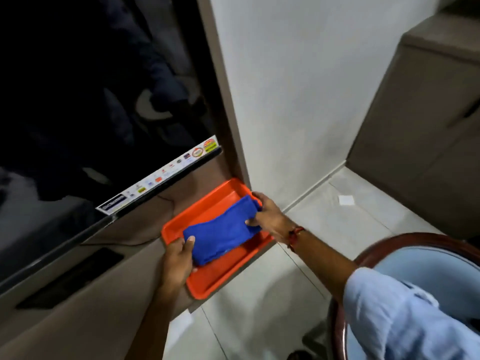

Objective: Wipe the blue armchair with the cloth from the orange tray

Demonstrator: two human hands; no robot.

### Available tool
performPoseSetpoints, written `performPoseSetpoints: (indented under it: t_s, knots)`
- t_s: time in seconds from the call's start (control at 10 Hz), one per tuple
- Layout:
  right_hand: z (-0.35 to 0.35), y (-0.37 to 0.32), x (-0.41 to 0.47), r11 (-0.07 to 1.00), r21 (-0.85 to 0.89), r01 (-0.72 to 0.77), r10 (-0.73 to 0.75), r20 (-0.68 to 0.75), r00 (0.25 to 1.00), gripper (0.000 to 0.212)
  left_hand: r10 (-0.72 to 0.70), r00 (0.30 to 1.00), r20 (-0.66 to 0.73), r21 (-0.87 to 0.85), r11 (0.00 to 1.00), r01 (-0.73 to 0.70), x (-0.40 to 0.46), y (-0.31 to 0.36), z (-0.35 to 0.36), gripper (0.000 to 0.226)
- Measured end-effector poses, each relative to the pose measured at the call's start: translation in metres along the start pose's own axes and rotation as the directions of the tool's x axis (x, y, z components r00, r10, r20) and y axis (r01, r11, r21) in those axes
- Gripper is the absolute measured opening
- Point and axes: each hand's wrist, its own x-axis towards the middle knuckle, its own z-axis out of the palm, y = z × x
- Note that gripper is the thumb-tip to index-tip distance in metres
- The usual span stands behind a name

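Observation:
A folded blue cloth (pixel 224 229) lies in an orange tray (pixel 213 284) on the right end of a brown TV unit. My left hand (pixel 179 261) grips the cloth's near end, thumb on top. My right hand (pixel 267 216) holds its far end, fingers curled around the edge. The blue armchair (pixel 426 258), pale blue with a dark red-brown wooden rim, is at the lower right, partly hidden by my right sleeve.
A large dark TV screen (pixel 91 113) fills the left, close above the tray. A white wall (pixel 298 87) stands behind the tray, a brown cabinet (pixel 420 126) at the right. Pale tiled floor (pixel 337 219) lies between unit and chair.

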Motion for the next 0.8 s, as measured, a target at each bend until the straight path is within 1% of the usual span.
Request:
performPoseSetpoints:
  t_s: [0.1,0.2,0.3,0.4,0.5,0.6,0.7,0.8]
  knots:
    - [0.014,-0.003,0.032,0.865,-0.49,0.112,-0.132,-0.007,0.991,0.09,-0.073,0.996,-0.048,0.104,0.992,0.078,0.01,-0.009,0.007,0.037]
    - [0.025,0.007,0.043,0.677,-0.722,0.143,-0.093,0.108,0.99,0.084,-0.125,0.989,-0.083,0.236,0.962,0.141,0.011,-0.01,0.011,0.03]
    - [0.027,0.016,0.031,0.589,-0.794,0.149,-0.075,0.129,0.989,0.081,-0.087,0.993,-0.085,0.478,0.871,0.117,-0.002,0.003,0.007,0.03]
    - [0.008,-0.004,-0.004,0.621,-0.766,0.169,-0.136,0.107,0.985,0.074,0.075,0.989,-0.13,0.724,0.688,0.043,-0.026,0.031,0.008,0.042]
    - [-0.043,-0.05,-0.044,0.516,-0.824,0.234,-0.207,0.145,0.968,0.073,0.25,0.967,-0.058,0.779,0.616,-0.113,-0.042,0.093,0.027,0.049]
    - [-0.123,-0.109,-0.104,0.384,-0.911,0.154,-0.272,0.048,0.961,0.075,0.451,0.862,0.231,0.691,0.548,-0.471,-0.067,0.188,0.069,0.057]
    - [-0.223,-0.169,-0.181,0.327,-0.945,0.011,-0.394,-0.126,0.911,0.076,0.687,0.605,0.401,0.507,0.384,-0.772,-0.118,0.304,0.122,0.067]
    - [-0.318,-0.215,-0.277,0.332,-0.931,-0.15,-0.516,-0.313,0.798,0.079,0.82,0.308,0.482,0.365,0.131,-0.922,-0.209,0.412,0.164,0.07]
